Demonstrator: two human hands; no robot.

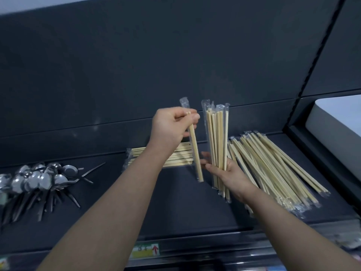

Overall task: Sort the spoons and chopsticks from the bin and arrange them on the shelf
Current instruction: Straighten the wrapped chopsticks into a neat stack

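My left hand (172, 126) pinches one plastic-wrapped pair of wooden chopsticks (196, 153) near its top, hanging upright above the dark shelf (175, 202). Beside it, my right hand (224, 175) grips a bundle of several wrapped chopstick pairs (216, 137), also upright. A flat stack of wrapped chopsticks (175, 158) lies crosswise on the shelf behind my left wrist. A larger slanted pile of wrapped chopsticks (273, 167) lies to the right. Metal spoons (39, 178) are heaped at the shelf's left end. The bin is out of view.
A dark back panel (156, 65) rises behind the shelf. A white surface (340, 122) shows past the shelf's right side wall. The shelf's front rail carries a small label (145, 250) with a red arrow.
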